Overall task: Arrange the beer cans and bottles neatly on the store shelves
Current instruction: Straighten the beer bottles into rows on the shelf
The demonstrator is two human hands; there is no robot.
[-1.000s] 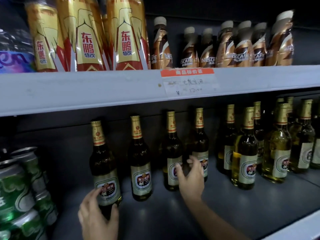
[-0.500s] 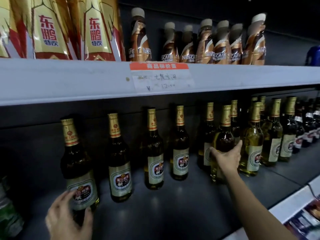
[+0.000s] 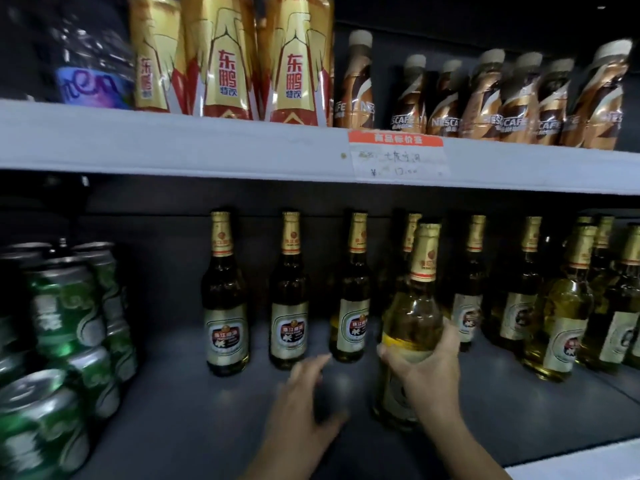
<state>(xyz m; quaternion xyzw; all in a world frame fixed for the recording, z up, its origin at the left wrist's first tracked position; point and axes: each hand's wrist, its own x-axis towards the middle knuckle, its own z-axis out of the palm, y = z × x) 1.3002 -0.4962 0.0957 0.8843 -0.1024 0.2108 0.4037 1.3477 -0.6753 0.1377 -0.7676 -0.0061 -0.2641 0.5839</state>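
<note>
The right hand (image 3: pixel 427 372) has its grip wrapped around the belly of a beer bottle (image 3: pixel 414 320), fingers curled across the label so most of that label is hidden; the bottle stands upright near the front edge of the lower shelf (image 3: pixel 214 420), in front of the row, and whether its base touches the shelf I cannot tell, since the hand and shadow cover it. The left hand (image 3: pixel 304 403) hovers just beside it with a loose, wide grip, fingers spread and holding nothing, its outline smeared by blur. Behind them a row of beer bottles (image 3: pixel 289 292) with gold foil necks lines the back of the shelf; one of them is mostly hidden behind the held bottle, only its neck showing. More bottles crowd toward the right edge, the last cut off by the frame. At the left edge sit stacked green cans (image 3: pixel 65 306), blurred, their lettering unreadable, the nearest cut off at the bottom corner. On the upper shelf (image 3: pixel 173 143) stand gold drink bottles (image 3: pixel 225 60), brown coffee bottles (image 3: pixel 485 98) and a dim clear bottle with a purple label (image 3: pixel 93 77), the gold ones' tops cut off. A price tag (image 3: pixel 396 155) on its front edge carries handwriting too faint to read.
</note>
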